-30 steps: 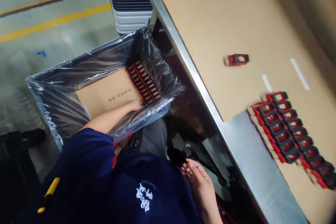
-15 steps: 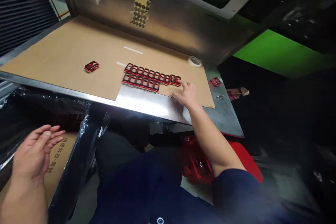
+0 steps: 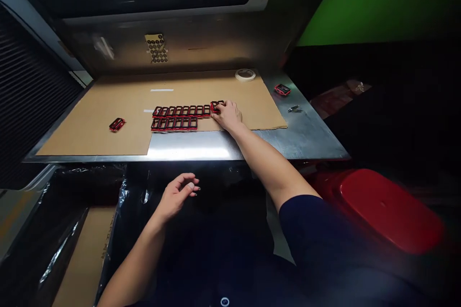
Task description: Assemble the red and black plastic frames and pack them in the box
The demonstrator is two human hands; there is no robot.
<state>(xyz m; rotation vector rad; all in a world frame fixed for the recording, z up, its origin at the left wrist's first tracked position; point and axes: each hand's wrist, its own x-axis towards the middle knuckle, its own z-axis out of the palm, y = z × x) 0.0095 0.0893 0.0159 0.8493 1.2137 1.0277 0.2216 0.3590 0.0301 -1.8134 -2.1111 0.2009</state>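
Head view: half-curled right hand (image 3: 231, 115) reached red-black frames (image 3: 213, 105), hold unclear; half-open, empty left hand (image 3: 176, 197) swung toward tabletop's front edge (image 3: 198, 156).

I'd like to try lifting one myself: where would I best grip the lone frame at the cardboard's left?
Probably across its long sides, from above: the oblong frame lies apart from the rows, with bare cardboard around it, leaving room to pinch.

Left hand (image 3: 176, 197) off box (image 3: 121, 196), right hand (image 3: 231, 114) onto frames (image 3: 213, 104)
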